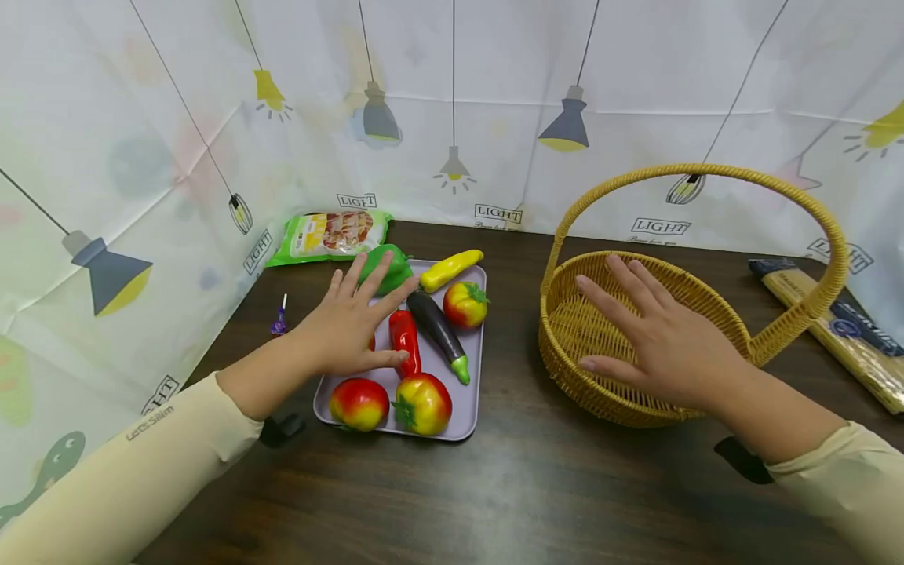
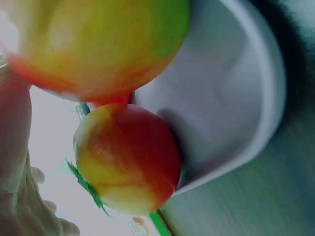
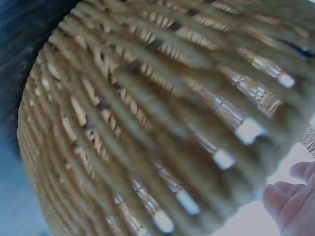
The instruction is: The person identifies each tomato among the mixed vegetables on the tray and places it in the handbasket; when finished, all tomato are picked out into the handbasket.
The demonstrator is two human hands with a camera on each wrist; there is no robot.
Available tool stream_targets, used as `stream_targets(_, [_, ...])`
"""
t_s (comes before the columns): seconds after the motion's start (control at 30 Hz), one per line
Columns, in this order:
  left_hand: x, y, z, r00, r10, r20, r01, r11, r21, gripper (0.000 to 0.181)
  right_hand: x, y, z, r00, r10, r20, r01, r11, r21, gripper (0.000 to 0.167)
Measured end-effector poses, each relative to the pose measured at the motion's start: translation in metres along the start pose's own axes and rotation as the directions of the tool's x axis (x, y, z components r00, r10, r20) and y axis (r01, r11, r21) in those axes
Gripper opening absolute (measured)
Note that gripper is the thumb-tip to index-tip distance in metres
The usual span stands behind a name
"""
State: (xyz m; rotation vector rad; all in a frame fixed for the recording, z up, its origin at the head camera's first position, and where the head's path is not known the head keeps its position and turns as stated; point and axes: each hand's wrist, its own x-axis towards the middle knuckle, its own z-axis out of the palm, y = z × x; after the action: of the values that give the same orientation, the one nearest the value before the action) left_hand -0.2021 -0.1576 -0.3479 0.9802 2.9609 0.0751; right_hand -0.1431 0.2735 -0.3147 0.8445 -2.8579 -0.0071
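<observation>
2 tomatoes (image 1: 426, 404) sit at a lilac tray's (image 1: 464, 420) near end. The left hand (image 1: 351, 322) over the tray and right hand (image 1: 671, 345) over a wicker basket (image 1: 565, 380) have spread fingers, holding nothing. Right of the nearer left hand, an eggplant (image 1: 436, 323) slants away leftward on the tray.

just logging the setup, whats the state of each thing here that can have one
left hand: fingers spread
right hand: fingers spread
basket: upright, handle raised
tray: right side up, loaded
eggplant: lying down
red pepper: lying, partly hidden
yellow pepper: lying down
green pepper: partly hidden
tomatoes: look uncut
green packet: lying flat, seal unclear
lollipop: looks wrapped
long pack: lying flat, seal unclear
</observation>
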Motion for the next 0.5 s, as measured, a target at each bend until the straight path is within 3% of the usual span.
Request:
stream_targets(0.2, [-0.017, -0.007, -0.002, 0.997, -0.037, -0.064, 0.033, 0.997, -0.063, 0.110, 0.005, -0.012, -0.004, 0.999, -0.028, -0.017, 0.028, 0.999, 0.023, 0.094])
stream_targets(0.5, [-0.037, -0.018, 0.010, 0.990, -0.062, -0.126, 0.039, 0.983, -0.180, 0.115, 0.010, -0.029, -0.004, 0.998, -0.062, -0.027, 0.063, 0.997, 0.048, 0.093])
